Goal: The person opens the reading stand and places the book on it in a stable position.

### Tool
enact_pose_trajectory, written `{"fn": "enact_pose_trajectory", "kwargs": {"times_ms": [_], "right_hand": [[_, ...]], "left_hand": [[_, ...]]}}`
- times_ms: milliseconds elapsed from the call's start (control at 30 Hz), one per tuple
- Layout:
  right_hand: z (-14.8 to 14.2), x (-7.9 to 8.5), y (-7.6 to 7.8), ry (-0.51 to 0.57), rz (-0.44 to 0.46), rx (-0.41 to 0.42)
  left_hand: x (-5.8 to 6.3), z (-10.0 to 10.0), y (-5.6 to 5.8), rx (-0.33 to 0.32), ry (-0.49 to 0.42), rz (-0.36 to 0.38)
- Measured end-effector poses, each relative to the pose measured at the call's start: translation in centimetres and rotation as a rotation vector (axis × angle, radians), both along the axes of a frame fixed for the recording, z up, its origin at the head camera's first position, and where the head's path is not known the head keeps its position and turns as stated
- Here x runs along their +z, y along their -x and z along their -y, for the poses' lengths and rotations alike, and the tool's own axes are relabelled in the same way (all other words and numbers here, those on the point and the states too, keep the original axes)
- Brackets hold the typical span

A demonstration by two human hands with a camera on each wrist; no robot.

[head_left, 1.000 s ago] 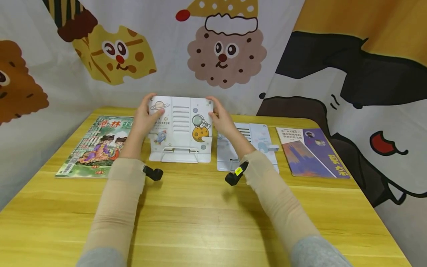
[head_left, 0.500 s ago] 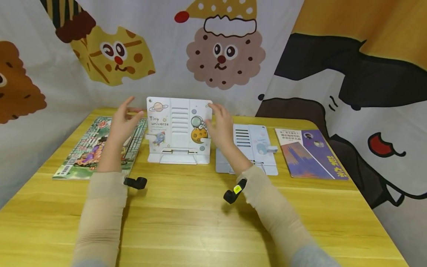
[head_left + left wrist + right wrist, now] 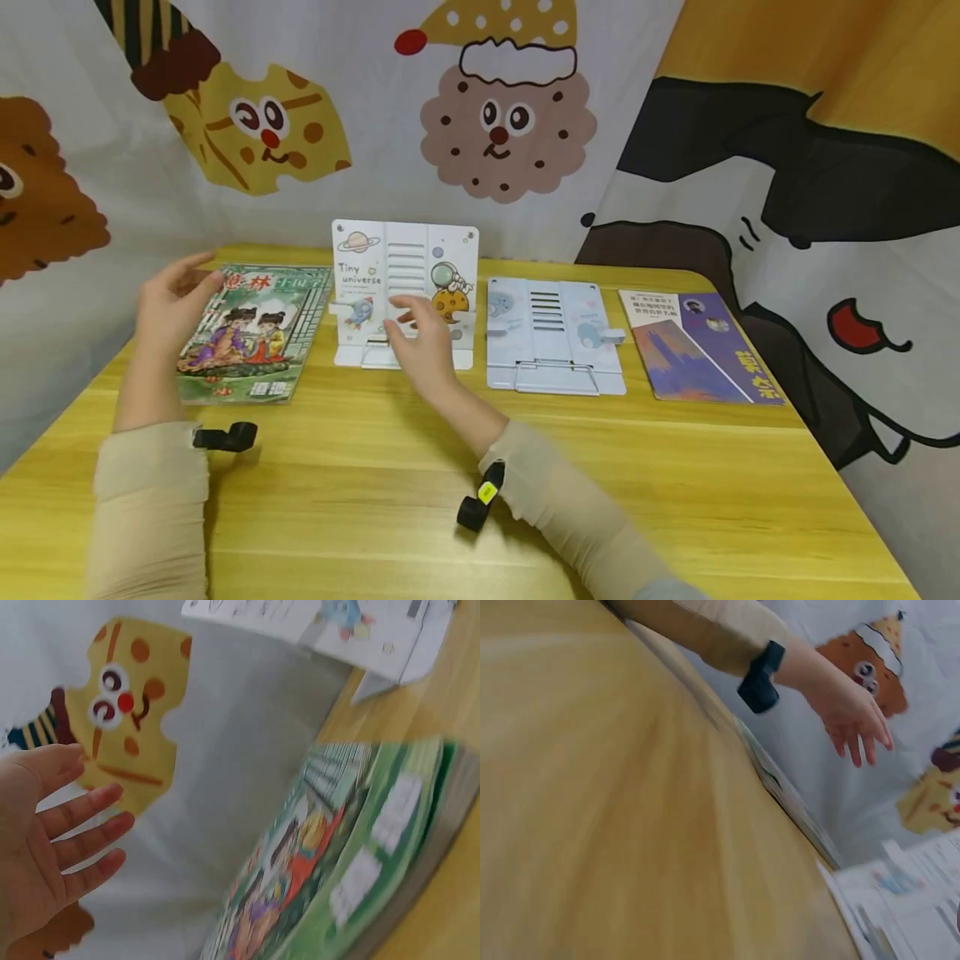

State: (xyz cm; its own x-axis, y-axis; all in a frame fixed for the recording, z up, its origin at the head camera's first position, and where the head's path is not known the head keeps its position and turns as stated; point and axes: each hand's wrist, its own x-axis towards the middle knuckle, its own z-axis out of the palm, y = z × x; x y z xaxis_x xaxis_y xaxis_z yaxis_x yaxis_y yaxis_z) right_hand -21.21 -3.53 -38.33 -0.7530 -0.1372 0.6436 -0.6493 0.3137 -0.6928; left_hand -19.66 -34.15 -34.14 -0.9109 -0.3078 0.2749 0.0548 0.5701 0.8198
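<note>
My left hand (image 3: 171, 304) is over the left edge of a green illustrated magazine (image 3: 255, 333), its fingers spread and holding nothing in the left wrist view. My right hand (image 3: 423, 346) hangs in front of a white book stand (image 3: 360, 287) printed "Tiny universe", hiding part of its lower middle; its fingers are loosely bent with nothing between them. The stand is propped upright at the back of the table, with a planet, a rocket and an astronaut on it.
A second, pale blue book stand (image 3: 555, 350) lies flat to the right of the upright one. Further right is a purple book (image 3: 705, 350). A cartoon-printed curtain (image 3: 375, 192) hangs behind the wooden table (image 3: 360, 500).
Both hands have let go of the upright book stand. The left hand has moved left to the magazine; the right has come left and toward me. The stand remains upright.
</note>
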Motion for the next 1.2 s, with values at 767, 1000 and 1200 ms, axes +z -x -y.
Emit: {"fn": "enact_pose_trajectory", "kwargs": {"times_ms": [767, 1000, 1200], "right_hand": [[9.5, -4.0, -3.9, 0.027, 0.687, 0.180], [11.2, -4.7, -3.7, 0.005, 0.717, 0.154], [12.0, -4.9, -3.2, -0.023, 0.718, 0.141]], "left_hand": [[-5.8, 8.0, -2.8, 0.078, -0.053, 0.322], [-6.7, 8.6, -2.5, 0.076, -0.026, 0.387], [-7.2, 8.5, -2.1, 0.056, -0.005, 0.390]]}}
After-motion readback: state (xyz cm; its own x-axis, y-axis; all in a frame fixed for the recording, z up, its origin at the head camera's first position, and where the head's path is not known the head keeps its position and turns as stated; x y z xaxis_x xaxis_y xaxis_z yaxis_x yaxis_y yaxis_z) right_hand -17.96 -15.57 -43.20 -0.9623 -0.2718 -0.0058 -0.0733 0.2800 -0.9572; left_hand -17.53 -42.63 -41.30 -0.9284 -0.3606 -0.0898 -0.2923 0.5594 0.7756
